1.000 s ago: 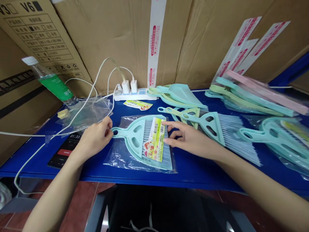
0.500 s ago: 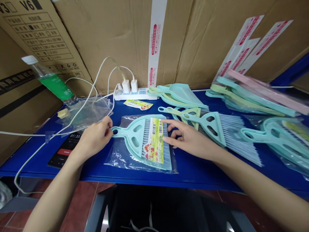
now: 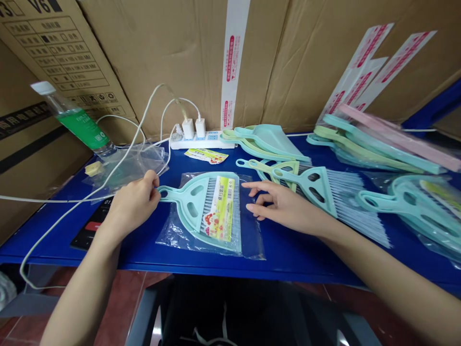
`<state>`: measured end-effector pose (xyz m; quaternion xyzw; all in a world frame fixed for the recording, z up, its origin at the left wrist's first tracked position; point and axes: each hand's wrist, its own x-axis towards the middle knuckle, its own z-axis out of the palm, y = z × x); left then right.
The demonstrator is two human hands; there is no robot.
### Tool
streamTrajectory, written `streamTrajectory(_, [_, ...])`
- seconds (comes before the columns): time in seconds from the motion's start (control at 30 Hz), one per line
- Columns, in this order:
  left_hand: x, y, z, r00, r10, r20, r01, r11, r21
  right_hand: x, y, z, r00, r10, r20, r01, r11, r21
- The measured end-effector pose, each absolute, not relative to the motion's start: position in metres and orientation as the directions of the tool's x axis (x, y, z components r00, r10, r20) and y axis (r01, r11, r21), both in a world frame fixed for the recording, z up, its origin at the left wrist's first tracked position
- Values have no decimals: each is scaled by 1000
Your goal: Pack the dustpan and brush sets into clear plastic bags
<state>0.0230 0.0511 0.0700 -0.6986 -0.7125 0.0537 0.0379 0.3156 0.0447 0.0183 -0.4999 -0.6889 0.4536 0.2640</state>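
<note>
My left hand [image 3: 135, 204] is closed on the handle end of a light-blue dustpan [image 3: 185, 216]. A small matching brush [image 3: 196, 197] lies in the dustpan, its grey-blue bristles under a yellow-green label card [image 3: 221, 209]. Most of the set lies in a clear plastic bag [image 3: 252, 240], and the handle sticks out past the bag's left side. At the bag's right side, my right hand [image 3: 270, 199] has thumb and forefinger apart and the other fingers curled. Whether it touches the plastic I cannot tell.
Loose brushes [image 3: 317, 187] and dustpans [image 3: 277, 142] lie behind and right of my right hand. Bagged sets [image 3: 414, 204] are farther right. At the back are a power strip [image 3: 212, 140] and a loose card [image 3: 206, 155]. A bottle [image 3: 82, 127], cables and a phone [image 3: 91, 223] are left.
My left hand has moved a little to the left, drawing the dustpan, brush and card along. The plastic bag stays nearly in place, and my right hand has hardly moved.
</note>
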Motion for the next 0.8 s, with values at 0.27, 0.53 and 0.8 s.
streamTrajectory(0.27, [19,50,72,-52,998,29,981,57,-184,316,46,18,-369,926,-81,465,108,-879])
streamTrajectory(0.53, [11,50,67,15,989,146,981,14,-192,317,47,16,-408,913,-18,505,209,-837])
streamTrajectory(0.8, [15,48,61,122,937,328,992,-118,-33,314,45,20,-264,926,270,568,375,-732])
